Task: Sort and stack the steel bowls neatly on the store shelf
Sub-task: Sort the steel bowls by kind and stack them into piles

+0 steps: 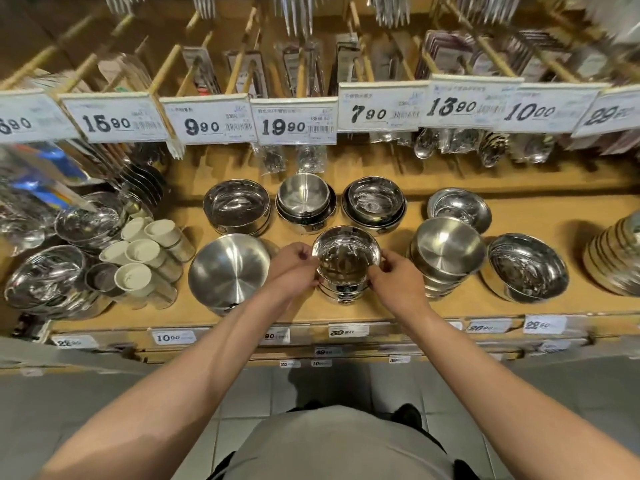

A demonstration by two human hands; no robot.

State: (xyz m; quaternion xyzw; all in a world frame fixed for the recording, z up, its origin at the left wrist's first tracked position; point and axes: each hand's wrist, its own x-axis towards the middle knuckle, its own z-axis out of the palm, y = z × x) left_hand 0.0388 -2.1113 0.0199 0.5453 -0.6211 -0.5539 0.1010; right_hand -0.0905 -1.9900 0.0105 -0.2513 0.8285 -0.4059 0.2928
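A small polished round steel bowl (346, 259) is held from both sides above its stack at the front centre of the tan wooden store shelf (485, 306).

The left hand (294, 268) grips the rim at 9 o'clock and the right hand (394, 278) at 3 o'clock, fingers curled round the edge. The bowl sits on, or just over, a short stack of matching steel bowls (341, 294); whether it is fully seated cannot be told. To finish the step well, the bowl is best kept level and centred so the rims line up, then lowered evenly and released only once it is settled. The wide brushed steel bowl (228, 268) at 9 o'clock and the tall stack of brushed steel bowls (446, 258) at 3 o'clock stand near and should not be knocked.
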